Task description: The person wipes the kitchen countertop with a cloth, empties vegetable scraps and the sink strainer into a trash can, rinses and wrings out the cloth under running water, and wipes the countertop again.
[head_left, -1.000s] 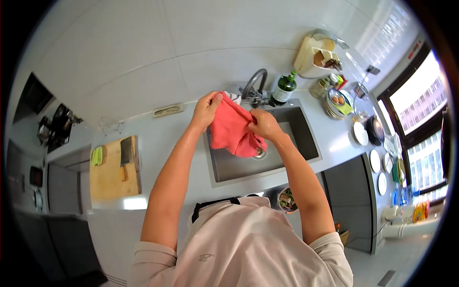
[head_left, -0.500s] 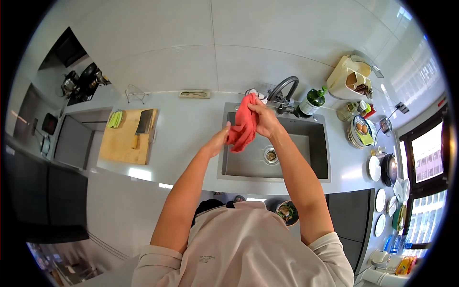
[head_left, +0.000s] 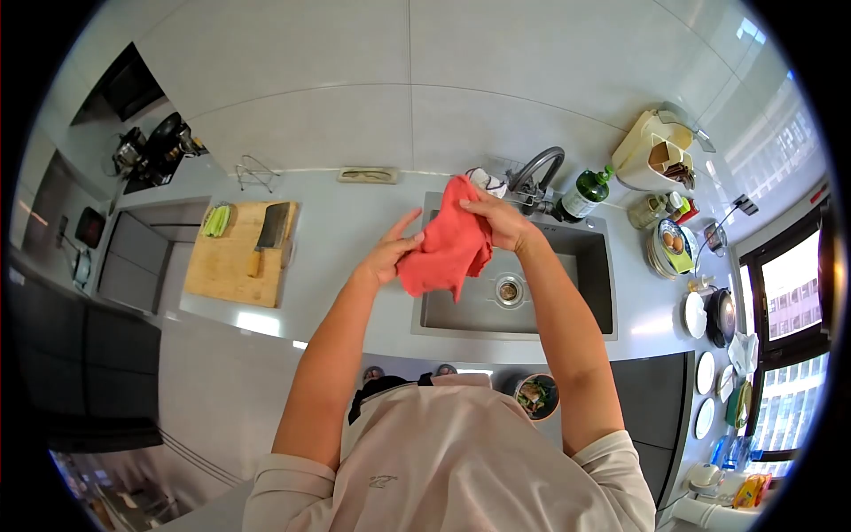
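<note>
A red cloth (head_left: pixel 448 244) hangs between my hands, over the left part of the grey sink (head_left: pixel 567 266). My right hand (head_left: pixel 498 222) grips the cloth at its upper right side. On the other side my left hand (head_left: pixel 390 251) touches the cloth's left edge with its thumb, its fingers spread. Behind the cloth lies a black-and-white cloth (head_left: pixel 487 182) beside the curved faucet (head_left: pixel 542 164). A green bottle (head_left: pixel 585 193) stands to the right of the faucet.
A cutting board (head_left: pixel 230 266) with a cleaver (head_left: pixel 273 226) and green stalks (head_left: pixel 217 220) lies on the left. Plates, eggs (head_left: pixel 672 240), jars (head_left: pixel 647 209) and a utensil holder (head_left: pixel 658 160) line the right. Below the counter edge is a bin (head_left: pixel 536 395) with scraps.
The view has shifted left, so the sink appears further right. The red cloth was spread, then bunched narrow, and now hangs wider again. My left hand's fingers have come apart.
</note>
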The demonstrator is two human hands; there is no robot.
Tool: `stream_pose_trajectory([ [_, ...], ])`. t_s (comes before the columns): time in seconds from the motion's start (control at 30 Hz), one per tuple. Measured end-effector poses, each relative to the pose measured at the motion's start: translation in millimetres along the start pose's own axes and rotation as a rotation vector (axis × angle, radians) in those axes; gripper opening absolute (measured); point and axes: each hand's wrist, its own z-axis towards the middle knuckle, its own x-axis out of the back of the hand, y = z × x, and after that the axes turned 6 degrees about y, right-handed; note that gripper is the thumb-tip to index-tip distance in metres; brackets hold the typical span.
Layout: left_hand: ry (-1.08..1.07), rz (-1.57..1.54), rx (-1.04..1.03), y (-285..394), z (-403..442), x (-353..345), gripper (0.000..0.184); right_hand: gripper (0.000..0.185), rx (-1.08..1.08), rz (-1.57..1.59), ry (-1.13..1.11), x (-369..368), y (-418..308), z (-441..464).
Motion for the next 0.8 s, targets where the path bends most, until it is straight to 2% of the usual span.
stream_pose_trajectory([
  [0.07, 0.086, 0.038, -0.022, 9.8, 4.7, 27.1, 0.080, 0.056, -0.064, -0.246, 0.222, 12.7, 10.3, 23.3],
  [0.1, 0.096, 0.076, -0.041, 15.6, 2.6, 39.5, 0.075, 0.054, -0.099, -0.371, 0.333, 22.6, 20.4, 36.9],
  [0.23, 0.146, 0.258, -0.094, 43.0, 6.9, 92.0, 0.055, 0.034, 0.089, -0.634, 0.646, 23.7, 52.8, 61.1],
  [0.33, 0.201, 0.438, -0.137, 64.6, 15.0, 115.5, 0.040, 0.028, 0.083, -0.847, 0.642, 14.2, 55.2, 81.3],
  [0.43, 0.236, 0.590, -0.223, 90.3, 15.6, 122.9, 0.034, 0.028, 0.187, -0.836, 0.609, -1.1, 61.8, 108.9],
  [0.47, 0.228, 0.630, -0.229, 100.8, 16.5, 126.4, 0.034, 0.028, 0.157, -0.649, 0.500, -5.6, 62.5, 115.6],
  [0.57, 0.178, 0.816, -0.249, 125.6, 14.3, 137.5, 0.034, 0.024, 0.272, -0.771, 0.376, -59.0, 51.0, 97.2],
  [0.6, 0.154, 0.921, -0.249, 132.0, 12.3, 142.3, 0.035, 0.026, 0.297, -1.079, 0.279, -55.2, 46.4, 100.1],
  [0.63, 0.128, 1.025, -0.249, 135.5, 12.4, 148.3, 0.036, 0.027, 0.312, -1.219, 0.316, -47.3, 50.1, 108.6],
  [0.7, 0.163, 1.195, -0.427, 131.9, 17.7, 160.6, 0.036, 0.028, 0.345, -1.499, 0.383, -41.7, 59.6, 123.3],
  [0.8, 0.316, 1.371, -0.624, 137.4, 30.2, 175.0, 0.033, 0.021, 0.484, -1.522, 0.630, -53.3, 59.4, 136.2],
])
